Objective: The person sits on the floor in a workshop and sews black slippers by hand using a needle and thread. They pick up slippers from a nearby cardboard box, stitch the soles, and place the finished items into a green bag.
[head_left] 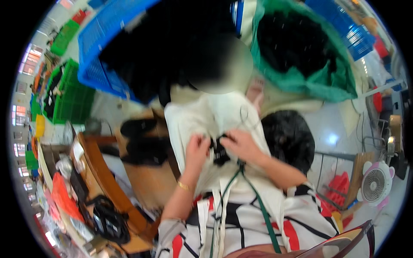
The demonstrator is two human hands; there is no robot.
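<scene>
A small black piece [221,157], perhaps fabric, lies over the white apron [183,118] across my lap. My left hand [198,148] pinches its left side with the fingers pressed together. On the other side my right hand [240,144] grips it between thumb and fingers. Pale marks show along the piece, too small to make out. Just below my right hand, a dark green cord [263,208] hangs down the front of me. A thin dark loop, like wire or thread, rests on the apron beyond my right hand.
Ahead stands a blue crate [92,51] heaped with black material. A green sack [342,88] of black pieces is at the far right. A black bag [289,139] sits beside my lap; left are a wooden frame [101,178] and dark shoes [144,150]. A fan [374,185] stands right.
</scene>
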